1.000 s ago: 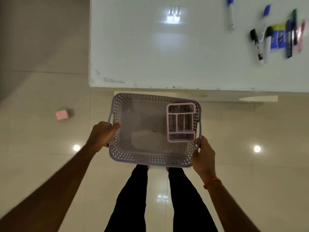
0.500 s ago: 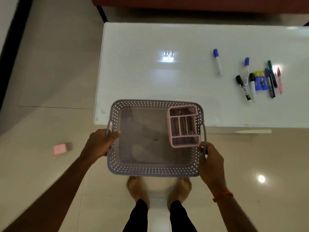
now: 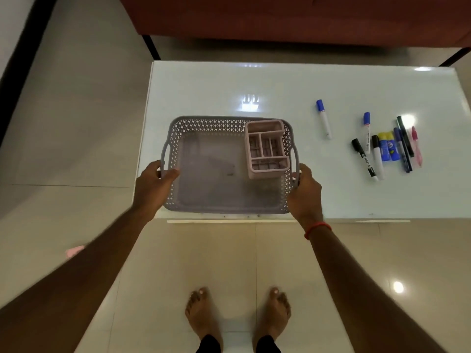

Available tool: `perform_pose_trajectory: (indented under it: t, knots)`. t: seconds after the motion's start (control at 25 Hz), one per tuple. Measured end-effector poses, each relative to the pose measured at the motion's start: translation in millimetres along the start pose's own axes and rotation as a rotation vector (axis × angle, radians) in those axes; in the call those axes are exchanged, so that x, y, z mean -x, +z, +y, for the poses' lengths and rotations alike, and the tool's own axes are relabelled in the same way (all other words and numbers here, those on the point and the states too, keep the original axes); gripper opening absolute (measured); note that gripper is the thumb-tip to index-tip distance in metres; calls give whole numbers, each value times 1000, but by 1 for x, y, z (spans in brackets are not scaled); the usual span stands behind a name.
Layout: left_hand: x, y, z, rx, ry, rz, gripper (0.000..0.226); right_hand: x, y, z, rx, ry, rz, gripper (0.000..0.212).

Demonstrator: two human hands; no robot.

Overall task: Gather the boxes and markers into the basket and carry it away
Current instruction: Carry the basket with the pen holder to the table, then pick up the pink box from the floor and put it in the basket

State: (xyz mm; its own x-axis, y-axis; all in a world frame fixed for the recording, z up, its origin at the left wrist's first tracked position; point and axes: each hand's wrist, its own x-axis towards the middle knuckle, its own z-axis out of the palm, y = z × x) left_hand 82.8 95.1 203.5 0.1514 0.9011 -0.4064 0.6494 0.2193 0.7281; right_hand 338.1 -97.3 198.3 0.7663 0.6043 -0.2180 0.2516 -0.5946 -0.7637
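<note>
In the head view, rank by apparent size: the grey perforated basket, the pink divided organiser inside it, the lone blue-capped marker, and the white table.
1. White glossy table
2. Grey perforated plastic basket
3. Pink divided plastic organiser
4. Lone blue-capped white marker

No close calls.

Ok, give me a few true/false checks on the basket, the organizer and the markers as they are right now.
1. Both hands hold the basket: left hand, right hand. True.
2. The pink organizer lies on the table outside the basket. False: it sits inside the basket, at its right end.
3. The markers are already in the basket. False: they lie on the table, right of it.
4. One blue-capped marker lies apart from the cluster. True.
</note>
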Motion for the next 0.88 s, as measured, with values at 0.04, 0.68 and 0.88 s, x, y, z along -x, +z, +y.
perform_pose_trajectory:
  t: [0.04, 0.68, 0.88]
  knots:
    - [-4, 3, 2, -15, 33, -1, 40, -10, 3, -1, 5, -4, -11, 22]
    - [0, 14, -21, -127, 132, -30, 92, -52, 37, -14, 858, -550, -20, 47]
    - [23, 13, -8, -278, 285, 100, 96, -40, 24, -25, 798, -528, -27, 67]
